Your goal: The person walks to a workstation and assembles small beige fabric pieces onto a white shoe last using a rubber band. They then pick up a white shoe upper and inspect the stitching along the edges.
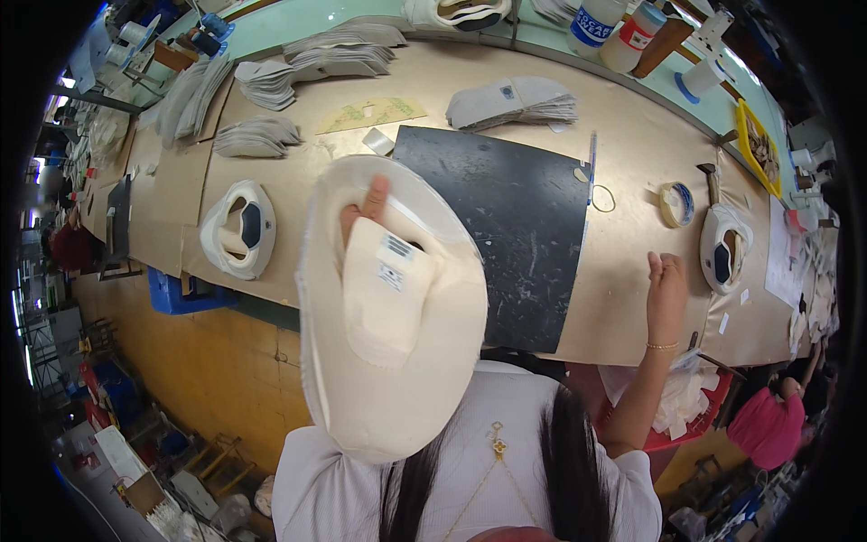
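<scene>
A large cream shoe upper is held up close before my chest, its opening and tongue turned toward the view. White labels with dark print sit on the tongue. My left hand grips it from inside the opening; only some fingers show, and the rest is hidden by the fabric. My right hand is raised over the right side of the table, fingers curled together in a pinch. Whatever it may hold is too small to tell. To its right rests another cream shoe upper with a dark blue lining patch.
A black cutting mat lies mid-table. Stacks of grey fabric pieces stand along the back. A tape roll and a hammer are at right. Another shoe upper sits left. A red basket holds cream scraps.
</scene>
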Motion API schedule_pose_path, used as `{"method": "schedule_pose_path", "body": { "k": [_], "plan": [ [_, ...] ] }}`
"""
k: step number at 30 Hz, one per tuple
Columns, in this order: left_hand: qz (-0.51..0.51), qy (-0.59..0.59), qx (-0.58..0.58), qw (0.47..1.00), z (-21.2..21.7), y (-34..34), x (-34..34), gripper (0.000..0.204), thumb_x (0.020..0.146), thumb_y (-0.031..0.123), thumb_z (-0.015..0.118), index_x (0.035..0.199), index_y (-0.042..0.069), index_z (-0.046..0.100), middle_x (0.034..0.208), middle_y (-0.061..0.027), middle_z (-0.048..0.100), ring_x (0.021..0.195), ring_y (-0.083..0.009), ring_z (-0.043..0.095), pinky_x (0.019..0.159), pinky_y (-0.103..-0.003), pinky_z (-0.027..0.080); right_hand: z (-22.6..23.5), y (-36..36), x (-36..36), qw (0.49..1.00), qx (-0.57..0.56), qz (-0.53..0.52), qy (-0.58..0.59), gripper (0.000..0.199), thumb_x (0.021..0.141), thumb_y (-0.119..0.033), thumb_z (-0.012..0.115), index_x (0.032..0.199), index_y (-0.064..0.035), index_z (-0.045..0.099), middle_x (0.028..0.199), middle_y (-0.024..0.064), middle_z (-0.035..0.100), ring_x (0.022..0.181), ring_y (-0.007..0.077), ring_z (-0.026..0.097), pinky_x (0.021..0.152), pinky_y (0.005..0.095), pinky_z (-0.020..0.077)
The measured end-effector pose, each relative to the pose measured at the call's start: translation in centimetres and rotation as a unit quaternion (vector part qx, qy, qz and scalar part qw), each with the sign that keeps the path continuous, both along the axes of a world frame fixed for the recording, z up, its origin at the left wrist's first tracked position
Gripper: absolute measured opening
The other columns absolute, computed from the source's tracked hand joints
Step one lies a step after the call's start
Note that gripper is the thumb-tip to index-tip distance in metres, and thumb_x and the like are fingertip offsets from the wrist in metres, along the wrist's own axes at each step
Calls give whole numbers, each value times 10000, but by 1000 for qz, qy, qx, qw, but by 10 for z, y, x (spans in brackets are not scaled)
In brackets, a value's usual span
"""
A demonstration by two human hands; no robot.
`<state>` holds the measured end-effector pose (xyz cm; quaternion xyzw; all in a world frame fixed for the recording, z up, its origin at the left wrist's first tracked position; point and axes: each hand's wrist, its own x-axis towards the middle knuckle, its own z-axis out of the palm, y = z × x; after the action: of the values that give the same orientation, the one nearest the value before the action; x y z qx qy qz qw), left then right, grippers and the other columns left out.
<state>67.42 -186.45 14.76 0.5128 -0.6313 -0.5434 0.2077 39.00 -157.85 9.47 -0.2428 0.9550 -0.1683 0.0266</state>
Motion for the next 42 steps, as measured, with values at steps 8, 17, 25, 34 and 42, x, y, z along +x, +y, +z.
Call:
{"method": "schedule_pose_path", "body": {
  "k": [8,17,25,34,42],
  "plan": [
    [8,67,151,986,-19,11,-24,374,921,427,689,1025,75,614,905,-59,615,824,-129,591,772,-286,529,10,-44,31,988,89,110,58,339,829,-272,755,1085,-61,686,1175,152,641,1044,299,632,876,394,499],
    [-5,268,371,889,-20,24,-47,349,907,311,719,1104,44,610,955,-103,674,783,-200,700,634,-312,602,46,-152,81,863,-248,431,-93,411,707,-276,833,1074,-142,707,1304,70,553,1092,291,557,927,397,454],
    [17,216,309,926,-21,25,-42,283,917,216,710,1130,60,610,975,-91,681,786,-187,705,631,-310,602,26,-165,84,855,-303,384,-171,221,721,-207,832,776,-86,655,1100,74,582,976,258,571,900,384,436],
    [-20,243,346,906,-26,24,-41,297,933,256,693,1146,74,595,983,-73,662,827,-168,696,622,-300,593,33,-147,88,904,-271,330,2,391,650,-345,881,833,-87,652,1321,97,534,1215,286,520,1022,434,360],
    [-57,279,254,924,-77,23,-35,238,949,248,671,1075,51,629,956,-45,671,832,-105,660,713,-250,551,31,-164,114,915,-206,330,103,164,754,-207,800,792,-120,666,1266,31,589,1299,247,494,1101,494,228]
  ]
}}
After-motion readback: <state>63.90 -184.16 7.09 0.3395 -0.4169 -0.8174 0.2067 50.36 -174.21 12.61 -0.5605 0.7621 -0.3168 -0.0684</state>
